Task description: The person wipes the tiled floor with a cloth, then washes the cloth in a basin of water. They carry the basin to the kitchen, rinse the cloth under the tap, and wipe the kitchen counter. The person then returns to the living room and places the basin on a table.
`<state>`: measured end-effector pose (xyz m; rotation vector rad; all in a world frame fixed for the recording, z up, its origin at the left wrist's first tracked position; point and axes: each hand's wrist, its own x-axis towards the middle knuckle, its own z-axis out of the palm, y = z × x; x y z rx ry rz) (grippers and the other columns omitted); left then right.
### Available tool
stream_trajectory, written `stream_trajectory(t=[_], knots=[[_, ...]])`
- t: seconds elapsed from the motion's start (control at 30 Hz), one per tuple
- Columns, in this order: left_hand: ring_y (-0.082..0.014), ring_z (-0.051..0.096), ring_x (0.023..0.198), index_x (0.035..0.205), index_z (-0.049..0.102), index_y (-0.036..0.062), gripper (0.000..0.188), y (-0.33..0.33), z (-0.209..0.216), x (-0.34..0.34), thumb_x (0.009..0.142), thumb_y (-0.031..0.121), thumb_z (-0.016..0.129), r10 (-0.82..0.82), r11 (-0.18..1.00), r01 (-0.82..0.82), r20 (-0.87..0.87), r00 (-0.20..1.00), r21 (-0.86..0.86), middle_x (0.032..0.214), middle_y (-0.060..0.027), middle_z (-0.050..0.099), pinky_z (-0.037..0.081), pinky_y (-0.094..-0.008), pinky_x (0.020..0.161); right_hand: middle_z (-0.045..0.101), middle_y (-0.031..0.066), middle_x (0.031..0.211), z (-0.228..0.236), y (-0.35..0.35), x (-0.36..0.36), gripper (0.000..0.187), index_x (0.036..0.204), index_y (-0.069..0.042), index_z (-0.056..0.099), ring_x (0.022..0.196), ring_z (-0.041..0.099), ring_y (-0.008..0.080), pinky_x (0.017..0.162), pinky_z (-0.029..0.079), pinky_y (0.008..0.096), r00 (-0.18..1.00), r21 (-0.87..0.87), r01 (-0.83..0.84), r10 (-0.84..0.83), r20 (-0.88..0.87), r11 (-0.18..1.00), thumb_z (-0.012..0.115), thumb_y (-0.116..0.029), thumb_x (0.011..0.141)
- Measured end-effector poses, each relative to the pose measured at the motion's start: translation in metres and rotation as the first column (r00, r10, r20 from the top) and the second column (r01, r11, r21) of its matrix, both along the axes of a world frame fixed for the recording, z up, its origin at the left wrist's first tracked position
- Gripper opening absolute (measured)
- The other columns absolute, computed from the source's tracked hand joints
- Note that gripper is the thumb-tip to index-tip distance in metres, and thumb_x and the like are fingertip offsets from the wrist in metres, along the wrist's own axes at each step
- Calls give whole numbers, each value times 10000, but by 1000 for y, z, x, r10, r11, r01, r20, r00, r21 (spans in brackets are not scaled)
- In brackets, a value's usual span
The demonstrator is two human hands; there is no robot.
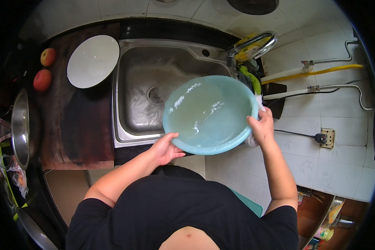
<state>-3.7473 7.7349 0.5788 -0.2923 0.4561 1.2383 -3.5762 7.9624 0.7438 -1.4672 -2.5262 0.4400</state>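
Observation:
Both my hands hold a light blue plastic basin [233, 100] over the front right part of the steel sink [137, 75]. Glints and a cloudy sheen inside it look like water. My left hand [166, 149] grips the near left rim, thumb on top and fingers underneath. At the right rim my right hand [262, 126] has its thumb over the edge, its other fingers partly hidden. The basin covers the sink's front right corner, while the drain [154, 95] shows to its left. A whitish cloth [252, 141] is partly visible behind the right rim.
Left of the sink, a white bowl [93, 62] sits on a dark wooden board [83, 152] near two red fruits [42, 80]. A metal bowl [21, 129] stands at the far left. The chrome faucet [258, 45] rises back right. A plug [321, 138] is in the wall socket.

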Motion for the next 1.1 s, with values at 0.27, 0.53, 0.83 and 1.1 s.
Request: stream_trajectory(t=[0.27, 0.53, 0.83, 1.1], knots=[[-63, 424, 485, 967, 475, 68, 202, 20, -24, -2, 863, 241, 475, -57, 969, 92, 155, 986, -230, 732, -12, 527, 314, -146, 328, 536, 179, 987, 39, -16, -115, 391, 766, 19, 618, 842, 531, 331, 691, 415, 418, 878, 361, -455, 343, 334, 814, 601, -344, 623], [-50, 343, 372, 752, 497, 41, 200, 14, -41, -1, 745, 229, 564, -74, 974, 169, 491, 868, -152, 643, -22, 498, 272, -146, 270, 513, 115, 774, 59, -30, -150, 321, 652, -35, 545, 661, 540, 293, 598, 455, 376, 846, 413, -529, 496, 195, 741, 722, -302, 641], [-41, 330, 344, 890, 545, -9, 281, 15, -50, -8, 746, 232, 558, 68, 962, 48, 409, 910, -267, 612, -5, 480, 259, -138, 264, 586, 159, 784, -47, 117, -79, 511, 1069, -17, 485, 701, 560, 245, 660, 457, 318, 965, 79, -258, 262, -32, 963, 694, -213, 646], [-60, 330, 345, 828, 494, 87, 137, 15, 15, -6, 773, 202, 543, 274, 896, -231, 64, 960, -378, 584, 25, 485, 257, -154, 272, 530, 260, 1127, -131, 171, -107, 1030, 1398, -63, 57, 985, 555, 323, 823, 436, 331, 958, -273, -287, 269, -104, 918, 715, -188, 615]])
